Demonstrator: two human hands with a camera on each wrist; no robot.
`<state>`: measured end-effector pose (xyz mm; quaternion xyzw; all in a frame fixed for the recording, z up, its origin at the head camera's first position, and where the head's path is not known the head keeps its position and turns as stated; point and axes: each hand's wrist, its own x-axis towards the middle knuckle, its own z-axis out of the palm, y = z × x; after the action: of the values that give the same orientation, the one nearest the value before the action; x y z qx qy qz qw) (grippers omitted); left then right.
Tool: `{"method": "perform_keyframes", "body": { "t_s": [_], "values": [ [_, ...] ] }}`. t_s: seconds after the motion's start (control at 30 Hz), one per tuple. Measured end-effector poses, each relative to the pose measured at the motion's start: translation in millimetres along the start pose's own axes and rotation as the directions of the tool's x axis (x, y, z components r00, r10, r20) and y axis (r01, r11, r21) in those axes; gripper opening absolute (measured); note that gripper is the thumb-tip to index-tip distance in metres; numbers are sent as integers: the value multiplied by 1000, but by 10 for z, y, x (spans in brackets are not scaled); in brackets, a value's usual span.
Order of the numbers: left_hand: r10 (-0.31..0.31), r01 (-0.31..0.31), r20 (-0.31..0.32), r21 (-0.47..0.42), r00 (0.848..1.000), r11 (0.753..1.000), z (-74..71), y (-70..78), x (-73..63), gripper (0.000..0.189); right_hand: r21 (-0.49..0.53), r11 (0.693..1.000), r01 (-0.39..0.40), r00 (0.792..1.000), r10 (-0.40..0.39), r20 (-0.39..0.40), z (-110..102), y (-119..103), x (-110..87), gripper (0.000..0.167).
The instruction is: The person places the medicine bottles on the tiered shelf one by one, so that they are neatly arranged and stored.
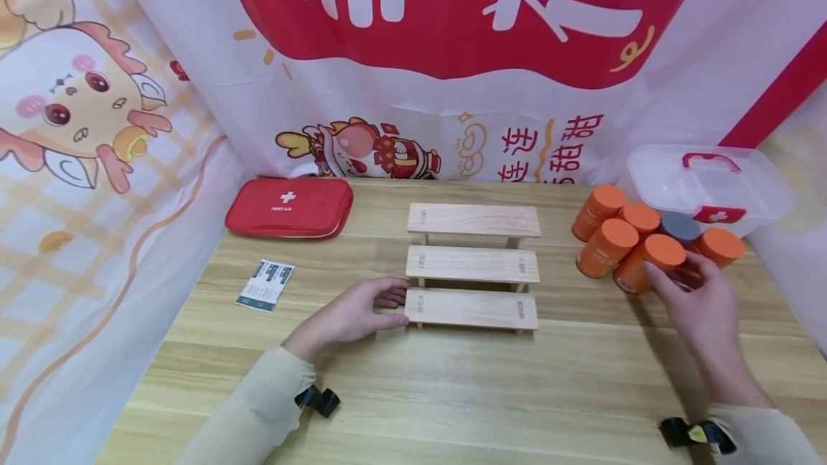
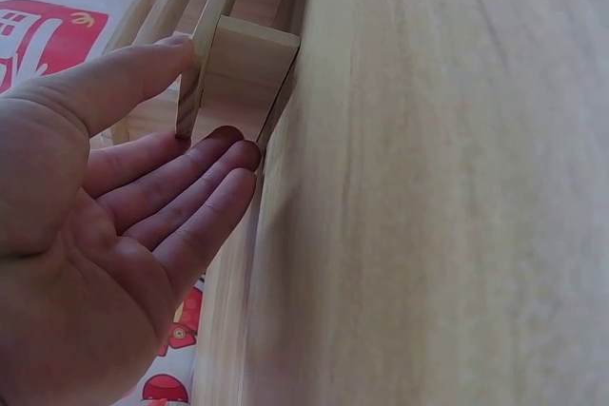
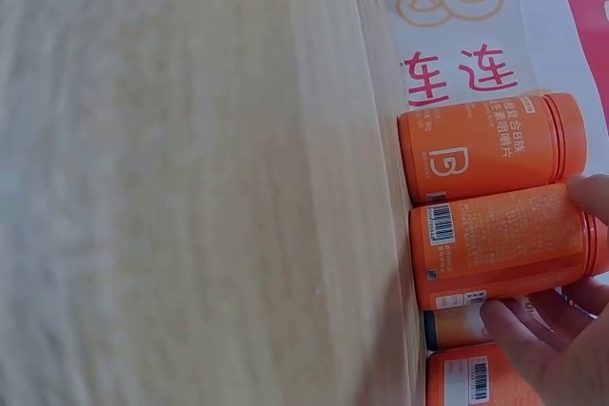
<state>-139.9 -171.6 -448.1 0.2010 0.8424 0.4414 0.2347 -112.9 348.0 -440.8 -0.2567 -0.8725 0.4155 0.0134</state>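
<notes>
Head: right hand pinches front orange bottle on table, beside other bottles. Left wrist: left hand, fingers extended, thumb at wooden rack. Right wrist: fingers and thumb span bottle; I judge grasping, clear lift next.

At the centre of the head view, the tiered stand is showing pale, smooth, matt wood. Across the lower frame, the tabletop is displaying streaky wood grain with a faint sheen. At right, the orange bottles are looking like smooth plastic, and the box is showing translucent plastic. At left, the pouch is looking like smooth cloth, the card like printed paper. Along the top, the backdrop is showing softly creased cloth.
</notes>
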Motion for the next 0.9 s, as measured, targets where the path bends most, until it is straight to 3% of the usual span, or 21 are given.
{"method": "perform_keyframes", "body": {
  "t_s": [0.37, 0.67, 0.9],
  "values": [
    [4, -4, 1, 4, 1000, 1000, 3, -15, 7, 61, 69, 998, 10, 1000, -8, -22, -60, 3, -109, 93],
    [-4, 4, -3, 12, 1000, 1000, 3, -27, 13, 62, 149, 987, 60, 991, -40, -129, -59, -35, -217, 76],
    [-1, 1, -1, 16, 1000, 1000, 2, -24, 8, 61, 277, 957, 85, 981, -32, -191, -63, -66, -265, 69]
  ]
}}
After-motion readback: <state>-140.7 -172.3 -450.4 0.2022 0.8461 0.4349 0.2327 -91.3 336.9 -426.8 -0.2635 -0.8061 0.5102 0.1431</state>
